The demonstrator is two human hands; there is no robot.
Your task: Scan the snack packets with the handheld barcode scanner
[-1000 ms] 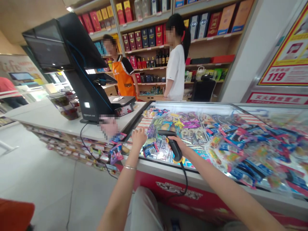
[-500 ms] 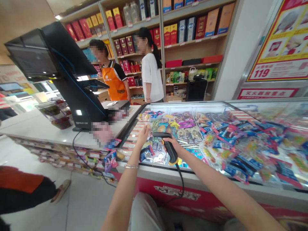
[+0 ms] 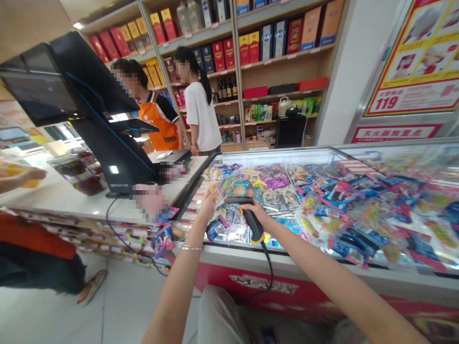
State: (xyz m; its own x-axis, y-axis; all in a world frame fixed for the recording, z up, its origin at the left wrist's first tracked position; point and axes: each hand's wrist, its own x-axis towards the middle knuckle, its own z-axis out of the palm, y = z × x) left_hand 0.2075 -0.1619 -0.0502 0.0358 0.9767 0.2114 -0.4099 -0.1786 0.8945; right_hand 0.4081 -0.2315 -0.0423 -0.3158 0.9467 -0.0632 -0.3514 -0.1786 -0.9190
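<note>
My right hand (image 3: 257, 215) is closed around the handle of a black and yellow barcode scanner (image 3: 253, 223), its head pointing left and its cable hanging over the front of the freezer case. My left hand (image 3: 208, 203) is closed on a small clear-wrapped snack packet (image 3: 217, 192), just left of the scanner's head. Both hands are above the glass top of the freezer case (image 3: 287, 260). Under and around them lie many colourful packets, among them a blue packet (image 3: 216, 228) near my left wrist. The packet's label is too small to read.
Left of the case stands a white counter (image 3: 21, 193) with a black checkout terminal (image 3: 107, 124) and stacked clear food tubs (image 3: 82, 172). Heaped blue packets (image 3: 358, 239) cover the case's right part. Two people (image 3: 202, 112) stand behind; another person's arm (image 3: 21, 179) reaches in at far left.
My left hand with the packet has shifted slightly left, away from the scanner. The two people behind stand farther left in view. At far left, a person's arm has appeared over the counter.
</note>
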